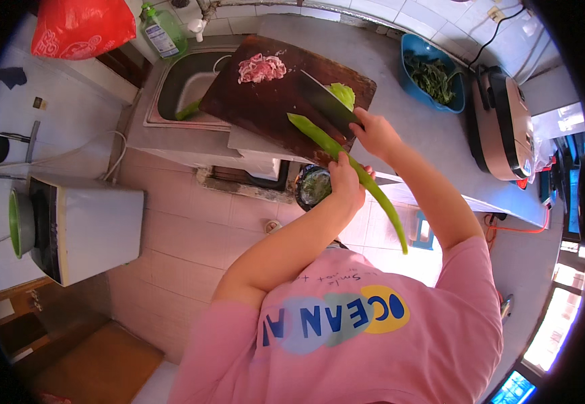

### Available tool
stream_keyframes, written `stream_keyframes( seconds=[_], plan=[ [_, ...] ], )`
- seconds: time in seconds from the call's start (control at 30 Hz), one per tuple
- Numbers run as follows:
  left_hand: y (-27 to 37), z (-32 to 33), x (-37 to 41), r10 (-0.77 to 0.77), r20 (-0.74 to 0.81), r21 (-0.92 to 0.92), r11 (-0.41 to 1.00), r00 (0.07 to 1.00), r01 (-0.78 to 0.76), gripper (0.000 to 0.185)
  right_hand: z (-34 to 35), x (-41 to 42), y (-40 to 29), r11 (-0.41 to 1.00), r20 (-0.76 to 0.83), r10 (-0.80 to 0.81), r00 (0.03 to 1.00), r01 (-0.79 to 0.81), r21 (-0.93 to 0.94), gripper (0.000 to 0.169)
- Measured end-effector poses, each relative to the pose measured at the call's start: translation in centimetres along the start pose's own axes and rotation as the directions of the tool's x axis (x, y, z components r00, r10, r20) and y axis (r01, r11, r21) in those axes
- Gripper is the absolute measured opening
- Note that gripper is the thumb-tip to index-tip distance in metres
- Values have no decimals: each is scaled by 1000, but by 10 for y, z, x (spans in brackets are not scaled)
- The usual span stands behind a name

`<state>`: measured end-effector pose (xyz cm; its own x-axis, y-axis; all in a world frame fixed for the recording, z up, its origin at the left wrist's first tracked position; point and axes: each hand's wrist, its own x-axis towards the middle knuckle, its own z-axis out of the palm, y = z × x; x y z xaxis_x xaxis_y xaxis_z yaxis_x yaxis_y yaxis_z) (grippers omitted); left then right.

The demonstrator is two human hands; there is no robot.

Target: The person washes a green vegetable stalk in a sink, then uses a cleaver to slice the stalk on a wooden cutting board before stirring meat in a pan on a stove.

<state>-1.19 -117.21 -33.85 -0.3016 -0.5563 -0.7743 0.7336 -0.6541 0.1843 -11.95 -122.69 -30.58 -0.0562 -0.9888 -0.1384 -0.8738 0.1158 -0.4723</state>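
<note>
My left hand (348,184) grips a long, slender green vegetable (317,136), perhaps a gourd. Its cut end lies over the near side of a dark wooden cutting board (252,108), and its tail hangs past my wrist toward my shirt. In my right hand (379,135) is the handle of a broad kitchen cleaver (325,101), its dark blade slanting across the board. Light green slices (343,95) are heaped just beyond the blade, partly hidden by it. Farther left on the board sits a pile of sliced raw meat (262,68).
Left of the board is a metal sink (196,83) holding another green piece (189,109); the board overlaps its rim. A blue basket (426,93) of leafy greens and a rice cooker (504,126) stand right. Below my left hand is a lined bin (312,187).
</note>
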Motion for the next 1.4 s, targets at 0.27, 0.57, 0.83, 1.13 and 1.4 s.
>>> stream_keyframes(
  seconds=[0.27,0.57,0.83,1.13,1.4],
  plan=[
    [9,-6,-1,-41,141,288,958,989,-1,25,13,-13,-5,995,42,-88,995,90,-38,15],
    [7,-12,19,70,130,463,878,989,-123,35,12,0,10,992,112,-78,991,67,104,16],
    [-11,-4,27,86,-27,299,951,996,-74,37,10,3,8,993,146,-114,983,116,-6,17],
    [6,-1,16,-102,74,220,972,992,84,48,8,-2,3,988,132,-152,980,154,-11,14],
    [15,-3,15,-81,123,162,985,989,60,45,8,-2,-1,962,157,-245,957,261,-87,12]
  ],
)
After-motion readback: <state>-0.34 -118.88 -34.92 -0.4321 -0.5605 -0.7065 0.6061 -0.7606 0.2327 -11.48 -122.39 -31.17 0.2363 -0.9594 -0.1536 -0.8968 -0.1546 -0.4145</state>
